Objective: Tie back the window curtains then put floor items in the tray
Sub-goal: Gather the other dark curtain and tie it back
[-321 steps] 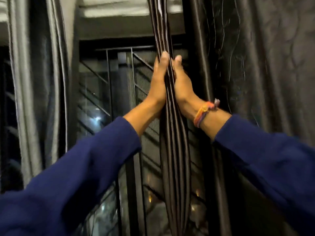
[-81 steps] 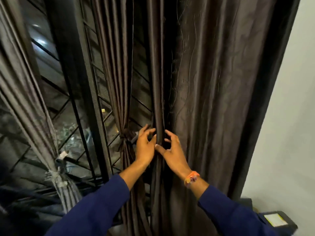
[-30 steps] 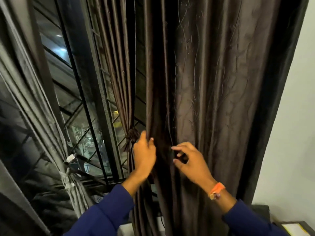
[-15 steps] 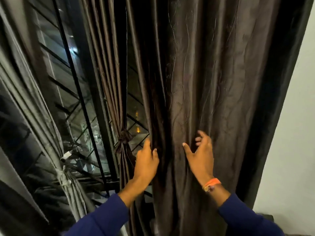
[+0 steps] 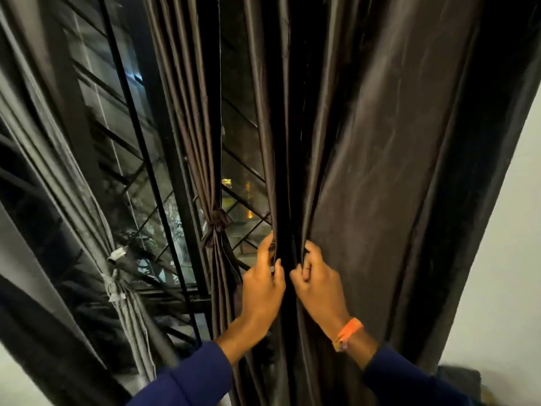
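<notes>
The left hand (image 5: 263, 288) and the right hand (image 5: 317, 288) both grasp the dark brown curtain (image 5: 380, 171), with the fingers (image 5: 304, 269) curled into its folds. Between the two hands a narrow bunch of cloth is gathered. The fingertips of both hands are hidden inside the folds, and the lower part of the curtain is cut off by the sleeves (image 5: 187, 379) and the picture edge.

Left of the fingers hangs a thinner curtain panel (image 5: 202, 127), bound with a dark tie (image 5: 215, 227). Further left a grey curtain (image 5: 58, 171) is bound with a pale tie (image 5: 112, 284). Behind them stands the window grille (image 5: 164, 200), with blurred lights outside. An orange band (image 5: 348, 332) sits on the right wrist. Right of the fingers is a pale wall (image 5: 509, 230); a dark object in the lower right corner is hard to make out.
</notes>
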